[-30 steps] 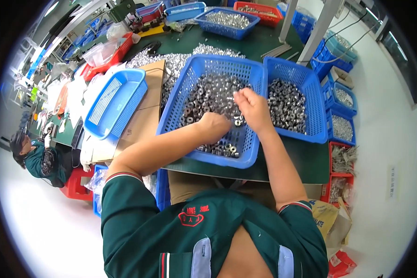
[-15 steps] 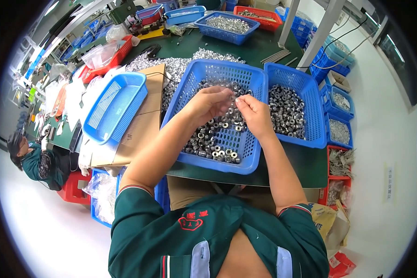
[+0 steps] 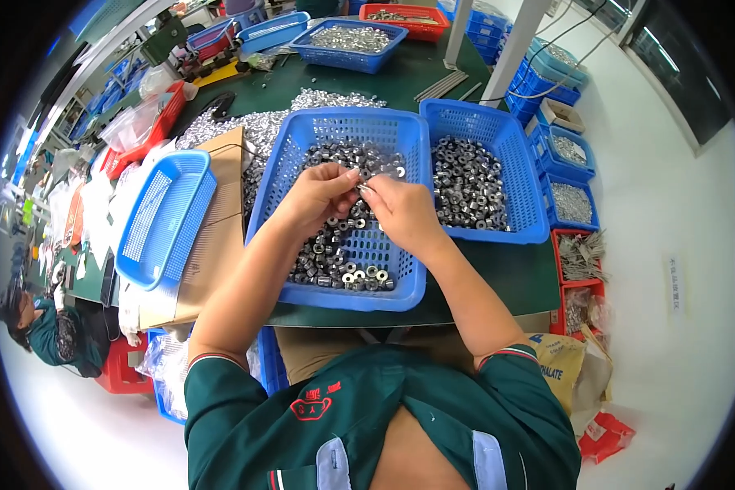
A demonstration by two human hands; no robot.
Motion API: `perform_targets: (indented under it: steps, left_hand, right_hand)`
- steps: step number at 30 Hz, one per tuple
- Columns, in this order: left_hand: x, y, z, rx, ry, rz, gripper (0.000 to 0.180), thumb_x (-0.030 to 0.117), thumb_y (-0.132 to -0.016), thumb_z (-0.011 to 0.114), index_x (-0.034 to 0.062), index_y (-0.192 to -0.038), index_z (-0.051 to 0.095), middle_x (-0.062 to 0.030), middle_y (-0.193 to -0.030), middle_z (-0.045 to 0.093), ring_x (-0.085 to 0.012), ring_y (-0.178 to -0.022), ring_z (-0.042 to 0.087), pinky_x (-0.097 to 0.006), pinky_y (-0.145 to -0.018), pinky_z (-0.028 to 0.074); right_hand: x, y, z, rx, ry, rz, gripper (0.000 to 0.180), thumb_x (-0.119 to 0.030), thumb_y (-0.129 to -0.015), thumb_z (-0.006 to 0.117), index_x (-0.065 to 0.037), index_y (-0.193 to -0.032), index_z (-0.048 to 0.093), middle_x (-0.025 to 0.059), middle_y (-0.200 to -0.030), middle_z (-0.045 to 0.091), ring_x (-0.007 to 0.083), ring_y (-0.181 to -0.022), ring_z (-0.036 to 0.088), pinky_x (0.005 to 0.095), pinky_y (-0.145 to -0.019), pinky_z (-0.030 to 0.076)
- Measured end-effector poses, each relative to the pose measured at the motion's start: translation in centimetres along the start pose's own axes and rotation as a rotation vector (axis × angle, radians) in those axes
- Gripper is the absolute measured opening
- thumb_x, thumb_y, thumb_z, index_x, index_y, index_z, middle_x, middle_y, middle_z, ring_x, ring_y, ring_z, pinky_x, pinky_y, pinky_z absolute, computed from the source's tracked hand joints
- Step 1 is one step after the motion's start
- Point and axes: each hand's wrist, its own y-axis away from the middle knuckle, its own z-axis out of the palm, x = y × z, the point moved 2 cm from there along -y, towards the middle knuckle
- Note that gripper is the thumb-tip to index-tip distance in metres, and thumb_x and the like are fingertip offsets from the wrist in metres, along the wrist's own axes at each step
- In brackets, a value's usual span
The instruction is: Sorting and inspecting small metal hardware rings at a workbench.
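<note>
My left hand [image 3: 320,197] and my right hand [image 3: 406,214] meet above a blue perforated basket [image 3: 420,278], fingertips pinched close together. Between them is something small and dark, mostly covered by the fingers; its kind cannot be made out. Beneath the hands, the basket holds many short metal rings [image 3: 322,257], dark on the sides with bright end faces, heaped at the far end and near left. Part of its slotted floor shows at the near right. A second blue basket [image 3: 533,208], touching the first on the right, contains more of the same rings.
Loose shiny metal parts [image 3: 257,131] are piled behind the basket. Left of it, a blue tray [image 3: 131,261] lies on cardboard [image 3: 229,192]. A table frame post [image 3: 510,53] rises at the back right. A seated co-worker [image 3: 53,331] is at far left.
My hands have come together, the left fingers closing in to meet the right fingertips. The whole view has shifted, so the baskets appear further left.
</note>
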Motion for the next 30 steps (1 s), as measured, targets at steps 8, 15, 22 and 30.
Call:
perform_targets:
  steps: [8,15,22,30]
  left_hand:
    - [0.5,-0.9,-0.6,-0.035,-0.238,0.191,0.017,0.017,-0.094,0.057,0.0014,-0.099,0.06,-0.0038,-0.079,0.062,-0.0103,-0.062,0.056,-0.023,-0.059,0.046]
    - [-1.8,-1.8,-0.8,-0.014,-0.051,-0.019,0.01,0.01,-0.086,0.056,0.0026,-0.092,0.058,-0.0061,-0.085,0.062,-0.0149,-0.074,0.061,-0.027,-0.063,0.051]
    - [-4.7,-2.1,3.6,-0.055,-1.54,0.19,0.025,0.03,-0.083,0.053,0.0096,-0.09,0.066,-0.0148,-0.091,0.068,-0.0341,-0.085,0.065,-0.045,-0.073,0.051]
    - [-7.6,-2.2,2.9,-0.087,-1.607,0.357,0.017,0.026,-0.078,0.064,0.0108,-0.085,0.067,-0.0162,-0.081,0.067,-0.0353,-0.075,0.064,-0.046,-0.065,0.05]
  right_hand:
    - [1.6,-0.8,0.1,-0.179,-0.336,0.34,0.028,-0.028,-0.091,0.056,-0.003,-0.08,0.06,0.0167,-0.063,0.058,0.0311,-0.058,0.059,0.0389,-0.053,0.043]
    - [2.0,-0.6,-0.1,-0.012,-0.583,0.412,0.025,-0.02,-0.095,0.051,-0.001,-0.08,0.057,0.001,-0.052,0.049,0.0075,-0.047,0.045,0.0253,-0.045,0.035]
    - [2.4,-0.3,0.2,0.001,-0.528,0.337,0.023,-0.021,-0.096,0.05,-0.004,-0.082,0.058,-0.003,-0.056,0.047,0.0032,-0.048,0.041,0.0198,-0.044,0.033]
    - [1.8,-0.3,0.1,0.032,-0.331,0.206,0.02,-0.02,-0.089,0.058,-0.001,-0.087,0.059,0.0141,-0.068,0.06,0.0204,-0.061,0.057,0.0352,-0.058,0.044]
